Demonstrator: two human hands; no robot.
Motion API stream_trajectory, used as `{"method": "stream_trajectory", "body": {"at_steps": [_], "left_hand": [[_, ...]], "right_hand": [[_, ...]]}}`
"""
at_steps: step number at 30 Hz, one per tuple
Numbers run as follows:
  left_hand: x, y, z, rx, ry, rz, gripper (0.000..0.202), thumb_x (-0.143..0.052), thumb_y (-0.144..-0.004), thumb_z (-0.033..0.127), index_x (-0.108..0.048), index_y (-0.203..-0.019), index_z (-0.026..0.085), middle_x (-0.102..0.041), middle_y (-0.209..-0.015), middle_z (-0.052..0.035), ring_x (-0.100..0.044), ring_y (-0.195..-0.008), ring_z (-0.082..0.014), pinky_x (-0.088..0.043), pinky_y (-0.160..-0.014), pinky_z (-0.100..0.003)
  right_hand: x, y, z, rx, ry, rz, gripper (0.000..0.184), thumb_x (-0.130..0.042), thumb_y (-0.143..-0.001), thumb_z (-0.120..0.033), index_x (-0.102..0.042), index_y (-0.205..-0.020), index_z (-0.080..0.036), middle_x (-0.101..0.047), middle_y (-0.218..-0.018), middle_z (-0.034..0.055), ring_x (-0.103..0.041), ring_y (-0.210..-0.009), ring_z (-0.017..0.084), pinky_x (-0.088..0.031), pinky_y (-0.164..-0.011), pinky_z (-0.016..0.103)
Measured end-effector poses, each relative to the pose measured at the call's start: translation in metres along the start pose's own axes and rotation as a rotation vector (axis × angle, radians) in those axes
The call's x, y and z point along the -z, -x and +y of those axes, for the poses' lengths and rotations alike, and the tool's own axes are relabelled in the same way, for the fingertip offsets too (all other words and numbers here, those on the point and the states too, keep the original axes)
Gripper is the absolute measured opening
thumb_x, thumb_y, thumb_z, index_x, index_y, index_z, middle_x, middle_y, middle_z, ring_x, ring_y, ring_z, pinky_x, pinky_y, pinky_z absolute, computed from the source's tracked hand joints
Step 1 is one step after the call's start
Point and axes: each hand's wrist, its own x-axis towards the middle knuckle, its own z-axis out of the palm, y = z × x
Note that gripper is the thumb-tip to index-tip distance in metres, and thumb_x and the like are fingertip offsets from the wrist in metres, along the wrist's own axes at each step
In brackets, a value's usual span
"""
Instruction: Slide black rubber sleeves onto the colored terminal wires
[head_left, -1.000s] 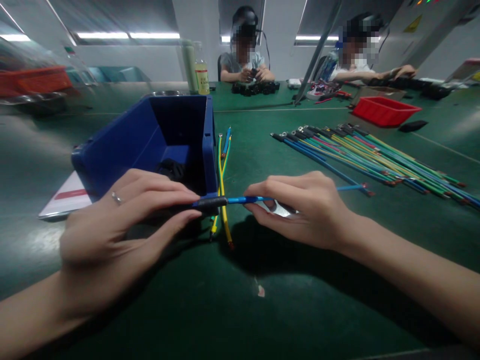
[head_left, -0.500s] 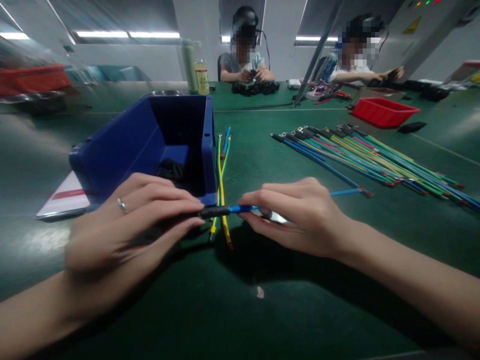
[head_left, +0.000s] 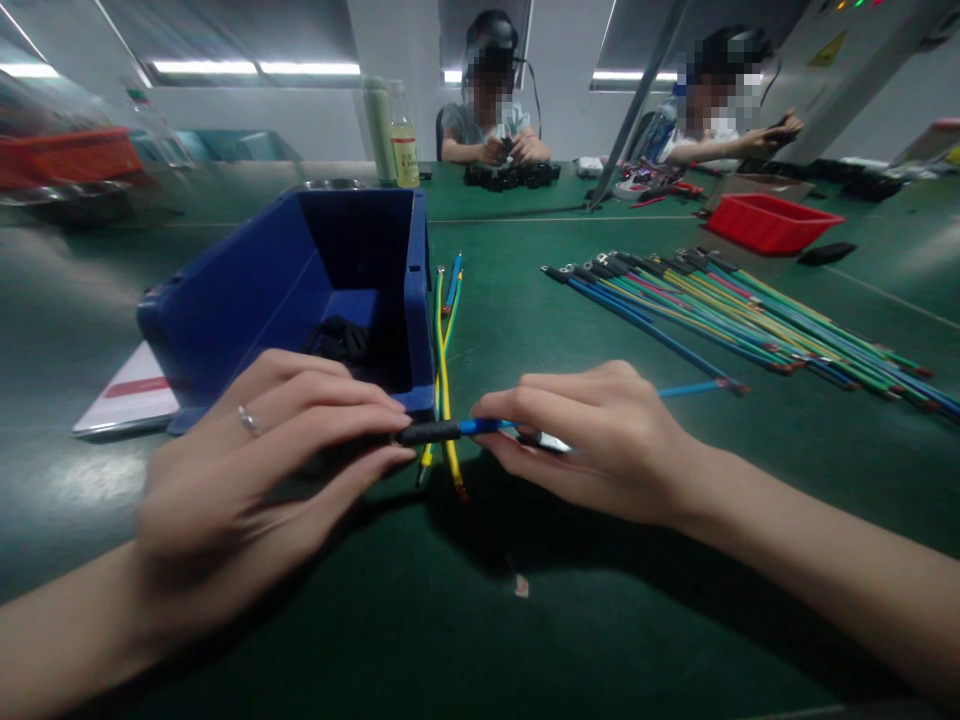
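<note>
A blue cable [head_left: 484,426] with a black sleeve [head_left: 431,432] on its left end is held level between my hands. My left hand [head_left: 274,470], with a ring on one finger, has its thumb and fingertips around the sleeve's outer end. My right hand [head_left: 592,430] pinches the blue cable just right of the sleeve. Something silvery [head_left: 551,442] shows under the right fingers; its kind is unclear. Behind the right hand, a length of blue cable runs out to a bare copper end. Yellow-green cables [head_left: 446,375] lie on the table beyond the sleeve.
A blue bin [head_left: 247,290] with black pieces inside stands at left, beside a white and red booklet [head_left: 127,390]. Many-coloured cables [head_left: 750,310] lie fanned out at right, near a red tray [head_left: 772,224]. Two co-workers sit across the green table [head_left: 480,640].
My left thumb has lowered slightly at the sleeve's end, and both hands have shifted a little downward. The co-worker at right has raised their hands.
</note>
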Motion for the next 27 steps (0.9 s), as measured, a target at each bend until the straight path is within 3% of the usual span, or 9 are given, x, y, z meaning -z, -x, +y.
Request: {"method": "stream_trajectory", "body": {"at_steps": [18, 23, 27], "left_hand": [[0.0011, -0.0011, 0.0044, -0.080, -0.045, -0.003, 0.007, -0.074, -0.118, 0.029, -0.077, -0.125, 0.031, -0.089, -0.113, 0.0022, -0.078, -0.106, -0.0208, -0.068, -0.096, -0.037], [0.0034, -0.0018, 0.0036, -0.140, -0.066, -0.015, 0.011, -0.071, -0.120, 0.038, -0.079, -0.126, 0.034, -0.089, -0.110, 0.0037, -0.077, -0.103, -0.0217, -0.065, -0.092, -0.039], [0.0032, -0.0002, 0.0049, -0.095, -0.037, 0.006, 0.012, -0.071, -0.120, 0.039, -0.080, -0.128, 0.036, -0.088, -0.106, 0.0061, -0.075, -0.100, -0.0204, -0.062, -0.090, -0.037]], "right_hand": [[-0.0017, 0.0008, -0.0008, 0.015, 0.007, -0.004, 0.029, -0.062, -0.125, -0.021, -0.085, -0.111, -0.010, -0.079, -0.082, 0.0001, -0.062, -0.059, 0.010, -0.042, -0.058, 0.028], [-0.0014, 0.0004, -0.0042, 0.051, -0.011, -0.019, 0.034, -0.058, -0.127, -0.021, -0.085, -0.113, -0.007, -0.076, -0.080, 0.0002, -0.062, -0.059, 0.010, -0.041, -0.056, 0.030], [-0.0022, 0.0002, -0.0060, 0.054, 0.012, -0.016, 0.036, -0.055, -0.129, -0.022, -0.085, -0.115, -0.006, -0.075, -0.081, 0.0003, -0.064, -0.063, 0.011, -0.043, -0.059, 0.030]]}}
